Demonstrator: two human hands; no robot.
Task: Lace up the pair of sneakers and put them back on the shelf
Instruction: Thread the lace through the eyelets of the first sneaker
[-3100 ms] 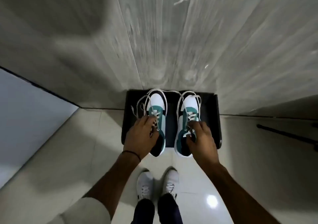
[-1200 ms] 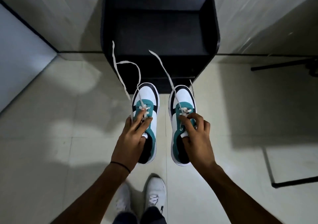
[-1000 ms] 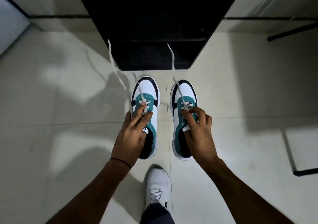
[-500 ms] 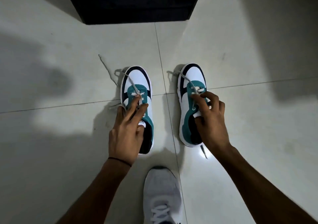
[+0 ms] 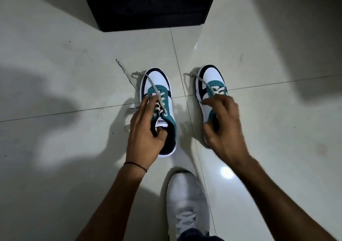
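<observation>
- The left hand (image 5: 143, 129) rests on the left sneaker (image 5: 161, 111): its thumb is tucked inside the collar under the tongue label, and the fingers lie along the outer side by the eyelets, so it is closed on the shoe.
- The right hand (image 5: 222, 126) is motion-blurred over the right sneaker (image 5: 211, 85). Its fingers are curled above the tongue and its thumb is low by the collar; whether it truly has hold of the shoe cannot be told.
- A thin dark band (image 5: 136, 165) circles the left wrist.
- Nearest the camera, between the forearms, is the person's own white shoe (image 5: 187, 202), laced, with a dark trouser hem at the bottom edge.
- Both sneakers stand upright on the tiled floor (image 5: 55, 166), side by side but apart, toes pointing away from the person. They are white, teal and black.
- Their pale laces (image 5: 148, 77) are only partly threaded: loose ends run forward over the toes and trail onto the floor to the left of each shoe.
- Farthest away, beyond the toes and well apart from them, stands the black shelf (image 5: 148, 5), seen from above at the top edge.
</observation>
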